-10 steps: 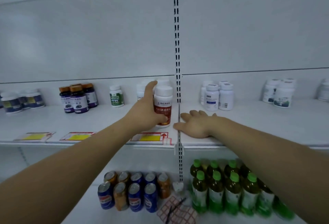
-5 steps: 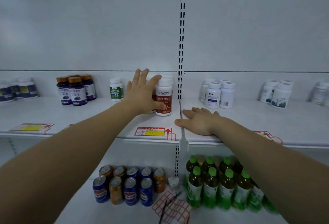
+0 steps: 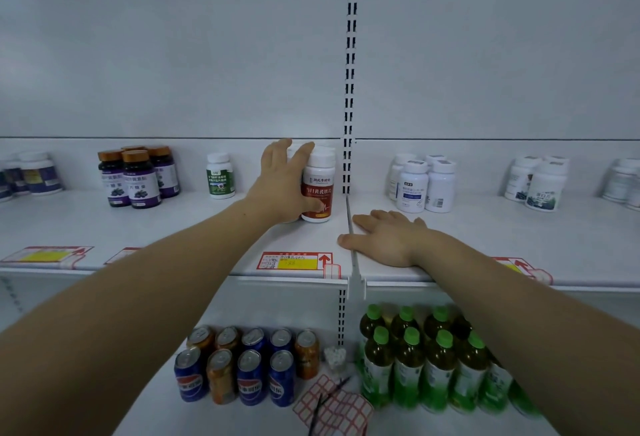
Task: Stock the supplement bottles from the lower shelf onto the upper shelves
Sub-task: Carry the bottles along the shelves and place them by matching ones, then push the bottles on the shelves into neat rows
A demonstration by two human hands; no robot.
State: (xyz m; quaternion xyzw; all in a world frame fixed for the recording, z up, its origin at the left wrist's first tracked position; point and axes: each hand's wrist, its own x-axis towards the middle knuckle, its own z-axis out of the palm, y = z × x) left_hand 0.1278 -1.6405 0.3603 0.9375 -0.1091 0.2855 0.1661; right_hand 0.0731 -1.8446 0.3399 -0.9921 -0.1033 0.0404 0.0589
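On the lower shelf (image 3: 415, 425), closest to the camera, stand cola and orange soda cans (image 3: 242, 373), green-capped tea bottles (image 3: 426, 366) and a sheet of red-bordered stickers (image 3: 332, 404); no supplement bottles show there, so how many are left to move cannot be told. Above, past a yellow price tag (image 3: 294, 261), the person's right hand (image 3: 384, 241) lies flat and spread on the upper shelf (image 3: 86, 224). The left hand (image 3: 287, 186), fingers straight and fanned, touches the side of a red-labelled supplement bottle (image 3: 318, 186), its thumb across the lower label. The bottle stands upright just left of the slotted upright (image 3: 349, 72), apparently placed, with more white caps behind it. Along the back wall are a green-labelled bottle (image 3: 220, 176), purple-labelled dark bottles (image 3: 138, 176) and blue-labelled white bottles (image 3: 422, 183), all well clear of the hands; nothing appears to block further placing.
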